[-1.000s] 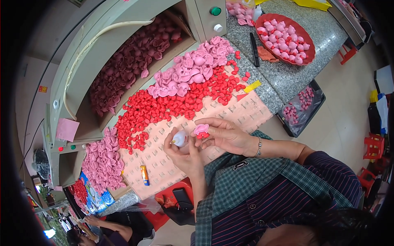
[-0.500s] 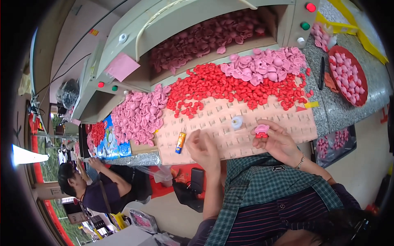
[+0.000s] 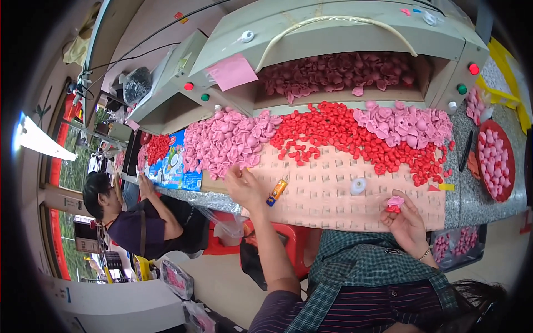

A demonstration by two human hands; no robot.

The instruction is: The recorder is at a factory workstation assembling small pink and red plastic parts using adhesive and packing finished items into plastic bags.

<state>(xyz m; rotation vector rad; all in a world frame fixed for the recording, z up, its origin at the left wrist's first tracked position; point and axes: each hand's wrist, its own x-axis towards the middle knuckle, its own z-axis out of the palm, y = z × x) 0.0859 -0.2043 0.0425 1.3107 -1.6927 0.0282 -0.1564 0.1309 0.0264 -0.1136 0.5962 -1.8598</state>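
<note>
My right hand [image 3: 408,222] is raised over the near right edge of the peach mat [image 3: 333,205]. Its thumb and fingers pinch a small pink-and-red molded piece [image 3: 395,203], pink cap on top, red below. My left hand [image 3: 245,188] hovers beside the near edge of a heap of pink cup-shaped pieces [image 3: 219,139], fingers loosely bent and apart, with nothing visible in them. To its right on the mat lies an orange-and-blue tube [image 3: 277,192]. Farther right stands a small white translucent bottle [image 3: 358,186].
Red pieces [image 3: 327,130] and more pink pieces [image 3: 408,125] cover the mat's far side. Behind rises a grey machine [image 3: 344,33] with pink pieces inside its opening. A red bowl [image 3: 509,191] stands at right. At left, another person [image 3: 139,222] sits working.
My left hand has moved left, from beside the tube to the pink heap. My right hand still holds the pink-and-red piece. The whole view has shifted, so the bench appears farther right and lower.
</note>
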